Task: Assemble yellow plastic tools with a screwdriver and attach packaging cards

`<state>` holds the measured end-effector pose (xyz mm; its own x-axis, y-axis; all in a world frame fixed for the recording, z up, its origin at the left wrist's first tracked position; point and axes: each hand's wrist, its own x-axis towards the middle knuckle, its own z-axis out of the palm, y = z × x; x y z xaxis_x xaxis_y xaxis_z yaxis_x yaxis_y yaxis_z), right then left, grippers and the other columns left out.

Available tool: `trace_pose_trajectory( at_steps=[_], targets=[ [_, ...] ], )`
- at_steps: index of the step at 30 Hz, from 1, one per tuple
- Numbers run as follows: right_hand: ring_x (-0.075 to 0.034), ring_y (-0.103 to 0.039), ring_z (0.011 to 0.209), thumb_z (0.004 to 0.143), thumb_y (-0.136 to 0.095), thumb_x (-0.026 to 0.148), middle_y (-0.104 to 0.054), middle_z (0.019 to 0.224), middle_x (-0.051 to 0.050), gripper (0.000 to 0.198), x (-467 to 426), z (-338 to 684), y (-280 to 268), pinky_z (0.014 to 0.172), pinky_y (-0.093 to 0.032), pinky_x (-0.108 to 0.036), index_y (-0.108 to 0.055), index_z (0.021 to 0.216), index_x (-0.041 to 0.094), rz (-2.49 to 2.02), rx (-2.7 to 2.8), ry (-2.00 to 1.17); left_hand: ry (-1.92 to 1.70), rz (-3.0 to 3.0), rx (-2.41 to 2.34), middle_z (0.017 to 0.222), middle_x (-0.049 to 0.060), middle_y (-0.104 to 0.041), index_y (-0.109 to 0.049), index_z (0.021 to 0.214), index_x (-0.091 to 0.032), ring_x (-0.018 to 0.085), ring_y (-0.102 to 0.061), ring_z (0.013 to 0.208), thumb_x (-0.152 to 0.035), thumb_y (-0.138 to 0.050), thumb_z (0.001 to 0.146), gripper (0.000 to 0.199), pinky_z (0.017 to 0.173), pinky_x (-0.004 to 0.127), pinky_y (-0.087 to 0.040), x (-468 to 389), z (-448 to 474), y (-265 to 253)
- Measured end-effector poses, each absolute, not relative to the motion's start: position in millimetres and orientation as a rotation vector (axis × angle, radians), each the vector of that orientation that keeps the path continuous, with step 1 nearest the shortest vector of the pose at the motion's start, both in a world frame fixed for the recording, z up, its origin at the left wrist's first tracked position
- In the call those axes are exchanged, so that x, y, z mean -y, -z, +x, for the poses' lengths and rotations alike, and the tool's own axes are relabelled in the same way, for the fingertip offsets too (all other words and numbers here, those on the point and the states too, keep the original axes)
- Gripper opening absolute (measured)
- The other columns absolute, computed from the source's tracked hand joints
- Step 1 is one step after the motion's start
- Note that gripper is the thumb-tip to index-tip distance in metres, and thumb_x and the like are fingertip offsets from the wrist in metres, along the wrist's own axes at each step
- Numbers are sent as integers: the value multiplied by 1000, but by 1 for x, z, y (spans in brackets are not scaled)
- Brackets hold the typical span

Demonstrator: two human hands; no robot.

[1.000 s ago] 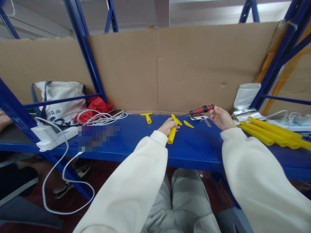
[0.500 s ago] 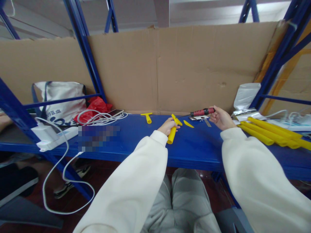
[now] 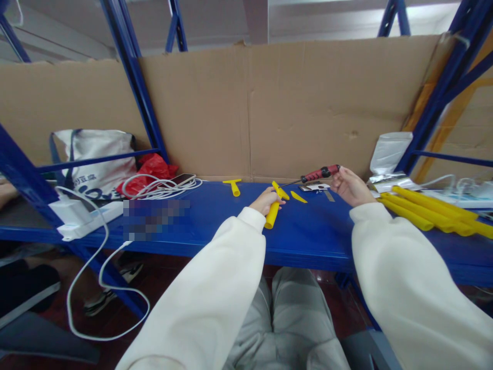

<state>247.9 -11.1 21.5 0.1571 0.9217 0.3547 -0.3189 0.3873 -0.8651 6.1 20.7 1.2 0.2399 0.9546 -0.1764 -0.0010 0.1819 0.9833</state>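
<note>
My left hand (image 3: 266,200) is closed around a yellow T-shaped handle (image 3: 272,215), whose round grip points down toward me. Fingertips of my right hand (image 3: 349,186) pinch the end of a red and black screwdriver (image 3: 318,174). The screwdriver's thin shaft runs left to the head of the yellow handle; whether its tip sits in a screw is too small to tell. Just right of the held handle lies a flat yellow blade-like piece (image 3: 298,197). A second yellow T-shaped handle (image 3: 233,187) stands on the blue shelf (image 3: 215,221) to the left.
Several yellow tubes (image 3: 427,210) lie at the right beside silver packaging (image 3: 393,181). A small packet (image 3: 315,187) and a metal strip (image 3: 329,196) are behind the screwdriver. At left are white cables (image 3: 154,187), a power strip (image 3: 92,218), a red bag (image 3: 154,167) and a seated person's leg (image 3: 69,280).
The screwdriver handle has tilted up slightly at its right end, and my right fingers have shifted a little on it. My left hand and the yellow handle stay in place.
</note>
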Motion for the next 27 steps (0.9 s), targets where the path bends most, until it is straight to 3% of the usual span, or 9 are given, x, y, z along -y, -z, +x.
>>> trace_pose_trajectory(
  at_steps=[8, 11, 15, 19, 27],
  targets=[
    [-7, -39, 40, 79, -70, 41, -43, 45, 5, 33, 7, 249, -22, 39, -37, -19, -49, 64, 20, -889, 914, -1070, -919, 1169, -1094, 118, 11, -62, -42, 128, -20, 13, -66, 68, 13, -46, 67, 70, 50, 20, -44, -19, 6, -2],
    [-8, -37, 38, 81, -66, 42, -39, 41, 6, 27, 10, 246, -23, 37, -34, -18, -55, 71, 21, -872, 942, -1041, -925, 1175, -1092, 119, 12, -61, -42, 129, -19, 12, -65, 66, 13, -46, 68, 69, 49, 20, -44, -18, 7, -2],
    [-7, -43, 42, 85, -64, 36, -50, 48, 5, 16, 15, 241, -25, 41, -37, -17, -61, 83, 20, -804, 931, -1002, -919, 1178, -1089, 119, 12, -61, -42, 129, -18, 11, -64, 64, 13, -45, 68, 69, 47, 19, -44, -18, 7, -2],
    [-6, -51, 50, 82, -66, 25, -61, 64, 3, 10, 16, 242, -24, 50, -45, -18, -59, 78, 20, -755, 974, -1001, -913, 1174, -1095, 120, 12, -61, -41, 130, -19, 12, -66, 67, 13, -47, 67, 71, 47, 19, -44, -18, 7, -3],
    [-7, -45, 46, 76, -72, 31, -49, 56, 6, 25, 6, 250, -19, 44, -42, -19, -50, 71, 21, -832, 943, -987, -905, 1176, -1099, 120, 11, -61, -42, 128, -20, 12, -66, 67, 12, -46, 67, 69, 48, 19, -45, -17, 6, -3]
  ],
)
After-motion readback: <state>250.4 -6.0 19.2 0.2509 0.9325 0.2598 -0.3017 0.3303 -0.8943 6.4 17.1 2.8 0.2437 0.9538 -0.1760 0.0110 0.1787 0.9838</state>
